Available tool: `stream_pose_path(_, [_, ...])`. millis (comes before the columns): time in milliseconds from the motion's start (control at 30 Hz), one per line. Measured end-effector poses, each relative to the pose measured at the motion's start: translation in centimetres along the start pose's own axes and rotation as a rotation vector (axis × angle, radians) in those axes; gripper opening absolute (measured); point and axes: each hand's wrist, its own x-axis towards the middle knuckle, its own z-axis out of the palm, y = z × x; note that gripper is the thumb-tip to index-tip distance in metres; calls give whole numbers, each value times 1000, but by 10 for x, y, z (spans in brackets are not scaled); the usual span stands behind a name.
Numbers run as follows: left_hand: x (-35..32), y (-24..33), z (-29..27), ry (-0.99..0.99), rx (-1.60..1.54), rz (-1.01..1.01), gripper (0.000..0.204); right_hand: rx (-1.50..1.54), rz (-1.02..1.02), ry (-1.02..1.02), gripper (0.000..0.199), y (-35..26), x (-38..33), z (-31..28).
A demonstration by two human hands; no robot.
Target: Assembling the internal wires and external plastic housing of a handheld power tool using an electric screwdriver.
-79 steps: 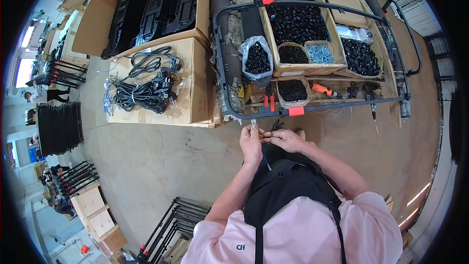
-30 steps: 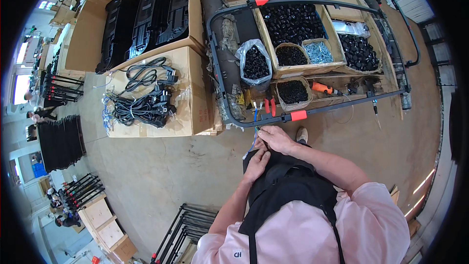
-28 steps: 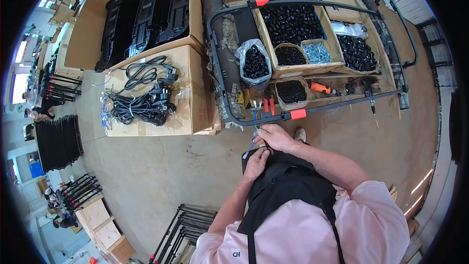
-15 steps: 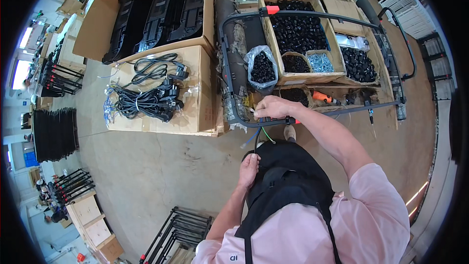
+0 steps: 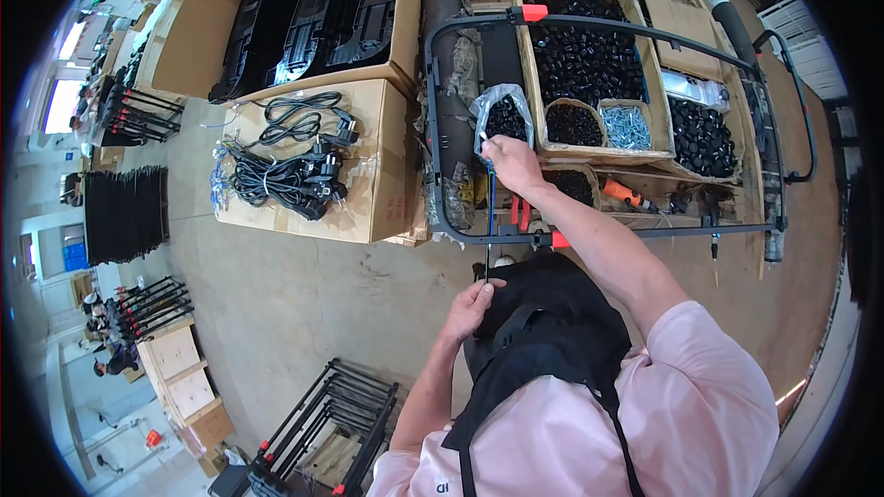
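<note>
Between my two hands a thin cable runs nearly straight, with a blue wire along its upper part. My left hand is closed around its lower, black part, close to my black apron. Farther off, my right hand pinches the wire end, and a small white tip shows at the fingers. The cable crosses the near bar of a black tubular frame that lies over the bench. Just beyond the right hand sits a clear bag of small black parts. Whether the cable passes through the bar is too small to tell.
Wooden bins hold black caps and silver screws. An orange-handled tool lies at the bench's near side. To the left, bundled plug cords rest on a cardboard box; an open carton of black mouldings stands behind. Black frames stand lower left.
My right hand has moved away from me, from near the frame's near bar to the clear bag, drawing out the blue wire. The left hand stays low, still gripping the cable.
</note>
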Motion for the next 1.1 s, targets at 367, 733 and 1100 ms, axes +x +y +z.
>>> stream_pose_path(367, [32, 17, 45, 244, -450, 112, 27, 141, 17, -190, 29, -16, 43, 10])
stream_pose_path(733, [57, 18, 48, 412, -469, 229, 27, -212, 59, -454, 44, -29, -23, -24])
stream_pose_path(1100, [60, 21, 36, 379, -544, 147, 21, -174, 29, -621, 31, -45, -4, -14])
